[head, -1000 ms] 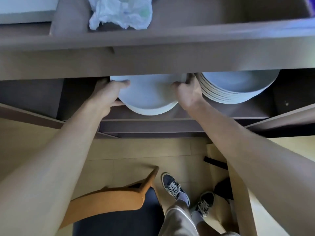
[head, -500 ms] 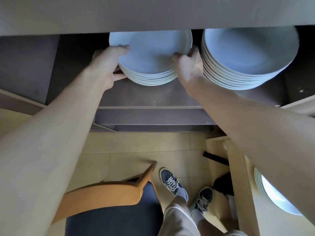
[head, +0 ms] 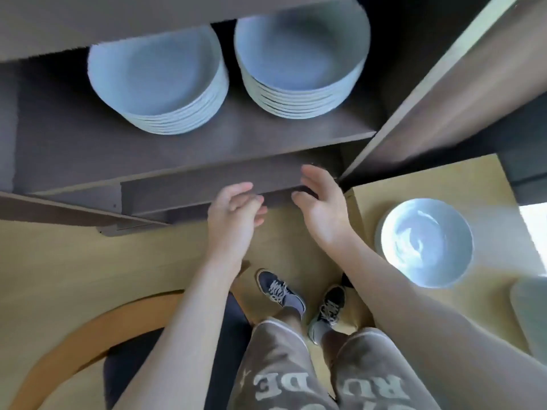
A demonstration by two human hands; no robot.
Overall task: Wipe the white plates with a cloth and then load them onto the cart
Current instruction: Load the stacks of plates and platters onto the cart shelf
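Two stacks of white plates stand side by side on a dark brown shelf (head: 207, 149): the left stack (head: 157, 84) and the taller right stack (head: 299, 60). Both of my hands are below the shelf's front edge and hold nothing. My left hand (head: 233, 214) has loosely curled fingers. My right hand (head: 322, 205) is relaxed with its palm turned left. More white plates (head: 426, 241) lie in a low stack on a light wooden table at the right. No cloth is in view.
A dark upper board (head: 103, 22) overhangs the shelf and hides the far parts of the plates. The light wooden table (head: 414, 184) is on the right. A wooden chair (head: 97, 344) with a dark seat stands at lower left. My legs and shoes are below.
Both hands let go of the left stack's plate and drew back below the shelf edge. The view tilted down, and the plates on the right table came into sight.
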